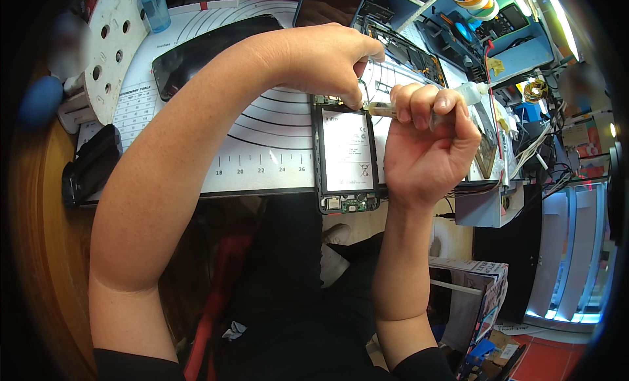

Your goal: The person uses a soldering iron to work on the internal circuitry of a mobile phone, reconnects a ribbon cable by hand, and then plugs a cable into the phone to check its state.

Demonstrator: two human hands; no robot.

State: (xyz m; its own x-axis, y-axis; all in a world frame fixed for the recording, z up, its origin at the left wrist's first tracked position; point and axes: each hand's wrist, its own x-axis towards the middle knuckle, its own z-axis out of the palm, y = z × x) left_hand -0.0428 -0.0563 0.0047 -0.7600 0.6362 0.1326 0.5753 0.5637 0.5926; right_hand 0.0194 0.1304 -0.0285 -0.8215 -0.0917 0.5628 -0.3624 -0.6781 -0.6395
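Note:
An opened phone (317,165) lies upright along the front edge of the mat, overhanging it a little. Its white-labelled battery (346,148) fills the middle, and a small green circuit board (354,202) shows at the near end. My left hand (331,58) reaches over the phone's far end, fingers curled and thumb pointing down at its right corner. Whatever those fingers pinch is hidden. My right hand (427,142) is closed around a clear syringe (382,110), its amber-coloured end pointing left to that same corner.
A dark phone screen (190,60) lies on the white printed mat (262,165), partly behind my left arm. Another phone frame (416,58) lies beyond my hands. At left are a perforated white holder (108,43) and a blue bottle (154,11). Cables (540,145) tangle at right.

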